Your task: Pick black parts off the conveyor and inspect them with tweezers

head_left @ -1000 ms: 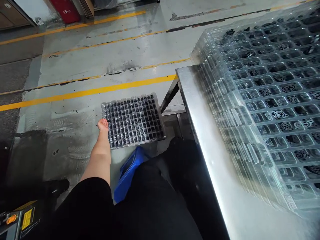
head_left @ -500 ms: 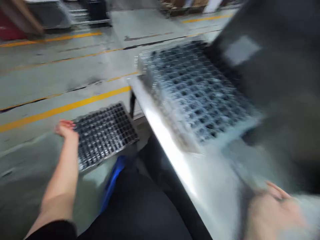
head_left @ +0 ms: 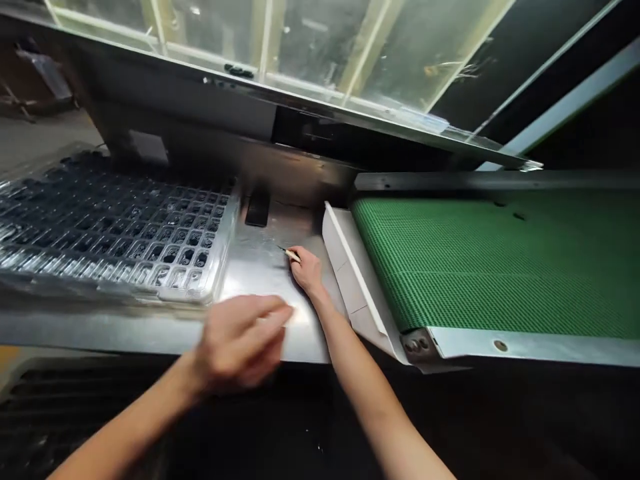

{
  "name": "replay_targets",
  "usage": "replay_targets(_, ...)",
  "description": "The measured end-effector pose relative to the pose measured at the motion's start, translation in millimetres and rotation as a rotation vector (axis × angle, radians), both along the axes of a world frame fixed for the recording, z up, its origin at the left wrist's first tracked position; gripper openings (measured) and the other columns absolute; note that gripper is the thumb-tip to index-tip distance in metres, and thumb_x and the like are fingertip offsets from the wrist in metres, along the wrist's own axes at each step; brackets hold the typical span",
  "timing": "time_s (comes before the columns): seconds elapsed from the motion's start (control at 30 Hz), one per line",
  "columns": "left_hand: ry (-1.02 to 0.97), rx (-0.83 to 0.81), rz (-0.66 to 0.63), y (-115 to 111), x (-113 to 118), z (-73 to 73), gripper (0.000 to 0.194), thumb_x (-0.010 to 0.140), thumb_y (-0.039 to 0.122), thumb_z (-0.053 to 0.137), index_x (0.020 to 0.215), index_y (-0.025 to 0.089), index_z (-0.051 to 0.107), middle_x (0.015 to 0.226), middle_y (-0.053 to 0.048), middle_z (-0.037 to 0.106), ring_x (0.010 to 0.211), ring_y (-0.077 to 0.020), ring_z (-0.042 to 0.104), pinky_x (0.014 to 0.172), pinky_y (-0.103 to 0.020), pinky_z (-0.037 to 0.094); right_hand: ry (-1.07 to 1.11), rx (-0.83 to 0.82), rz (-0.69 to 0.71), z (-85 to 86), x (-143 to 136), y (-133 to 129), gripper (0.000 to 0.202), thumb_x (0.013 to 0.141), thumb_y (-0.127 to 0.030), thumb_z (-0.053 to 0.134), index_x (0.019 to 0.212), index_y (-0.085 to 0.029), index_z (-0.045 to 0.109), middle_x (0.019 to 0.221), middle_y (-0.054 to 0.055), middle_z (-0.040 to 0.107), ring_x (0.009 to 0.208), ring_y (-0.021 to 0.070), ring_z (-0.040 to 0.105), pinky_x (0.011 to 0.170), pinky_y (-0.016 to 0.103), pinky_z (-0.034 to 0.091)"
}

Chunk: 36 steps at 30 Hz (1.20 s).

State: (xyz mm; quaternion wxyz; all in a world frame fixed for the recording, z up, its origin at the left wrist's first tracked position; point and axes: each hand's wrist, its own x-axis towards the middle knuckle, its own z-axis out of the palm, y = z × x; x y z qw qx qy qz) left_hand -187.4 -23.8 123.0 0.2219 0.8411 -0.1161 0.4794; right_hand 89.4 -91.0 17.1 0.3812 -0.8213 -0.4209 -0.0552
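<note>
Clear plastic trays (head_left: pixel 185 291), dark pieces in their pockets, sit stacked on the steel table (head_left: pixel 250 270) at nine o'clock in my view. Between seven and eight, my left hand (head_left: pixel 245 340) is curled and blurred; I cannot tell whether it pinches anything. Toward ten lies a flat black slab (head_left: pixel 257 210). Near centre, my right hand (head_left: pixel 306 270) pinches a slim pale-handled tool (head_left: pixel 293 255), tip toward ten. White guide (head_left: pixel 357 273) at four; green belt (head_left: pixel 500 267) at three.
</note>
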Motion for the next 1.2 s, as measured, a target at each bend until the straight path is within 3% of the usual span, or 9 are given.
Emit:
replay_targets(0.07,0.042,0.214,-0.182,-41,47,17.0,0.03,0.105,0.018,0.055,0.132,0.012,0.067,0.126,-0.015,0.074,0.097,-0.0229,0.074,0.08,-0.035,0.061,-0.018,-0.005,0.021,2.4,-1,-1,0.035,0.09,-0.013,0.052,0.113,-0.025,0.076,0.109,0.002,0.078,0.1,0.0239,0.07,0.088,0.031,0.049)
replay_targets(0.13,0.195,0.366,-0.275,-78,97,20.1,0.03,0.11,0.03,0.051,0.128,0.01,0.065,0.129,-0.016,0.071,0.088,-0.0221,0.073,0.076,-0.036,0.06,-0.035,-0.012,0.027,4.1,-1,-2,0.036,0.091,-0.012,0.051,0.113,-0.025,0.076,0.11,0.002,0.078,0.1,0.0234,0.069,0.088,0.03,0.048)
replay_targets(0.2,0.406,0.477,-0.26,-103,135,11.7,0.044,0.111,0.052,0.054,0.126,0.012,0.065,0.128,-0.016,0.068,0.083,-0.0226,0.071,0.072,-0.037,0.058,-0.046,-0.02,0.029,5.6,0,-2,0.036,0.091,-0.01,0.051,0.113,-0.025,0.075,0.11,0.002,0.077,0.101,0.0234,0.069,0.087,0.03,0.048)
replay_targets(0.27,0.531,0.533,-0.235,-116,156,-2.5,0.056,0.106,0.067,0.058,0.122,0.014,0.064,0.121,-0.014,0.065,0.083,-0.0242,0.07,0.068,-0.036,0.056,-0.05,-0.028,0.037,7.1,0,-3,0.036,0.091,-0.009,0.052,0.114,-0.025,0.074,0.111,0.002,0.077,0.101,0.0235,0.068,0.086,0.03,0.047)
replay_targets(0.37,0.538,0.526,-0.231,-118,162,-21.0,0.061,0.101,0.077,0.059,0.112,0.017,0.064,0.11,-0.012,0.062,0.083,-0.0254,0.067,0.064,-0.035,0.051,-0.052,-0.038,0.064,9.4,-2,-2,0.034,0.095,-0.01,0.053,0.117,-0.026,0.074,0.113,0.002,0.076,0.101,0.0236,0.067,0.084,0.03,0.047)
replay_targets(0.47,0.483,0.464,-0.252,-112,159,-28.3,0.064,0.098,0.082,0.057,0.105,0.019,0.063,0.108,-0.011,0.06,0.078,-0.0234,0.062,0.065,-0.035,0.048,-0.053,-0.05,0.094,11.6,-6,-1,0.031,0.099,-0.011,0.054,0.118,-0.026,0.074,0.115,0.002,0.076,0.102,0.0239,0.066,0.085,0.031,0.046)
replay_targets(0.83,0.436,0.38,-0.366,-106,167,-28.2,0.05,0.093,0.069,0.069,0.099,0.021,0.06,0.111,-0.01,0.057,0.078,-0.02,0.056,0.068,-0.033,0.047,-0.06,-0.07,0.171,17.3,-11,-1,0.029,0.102,-0.011,0.053,0.115,-0.028,0.073,0.112,0.0,0.074,0.096,0.0233,0.064,0.077,0.03,0.041)
replay_targets(1.2,0.435,0.354,-0.387,-108,181,-35.8,0.058,0.094,0.077,0.066,0.104,0.02,0.062,0.111,-0.01,0.059,0.082,-0.022,0.059,0.069,-0.034,0.05,-0.046,-0.041,0.166,13.9,-7,-2,0.029,0.098,-0.009,0.059,0.115,-0.028,0.074,0.112,-0.001,0.076,0.099,0.0219,0.066,0.08,0.029,0.043)
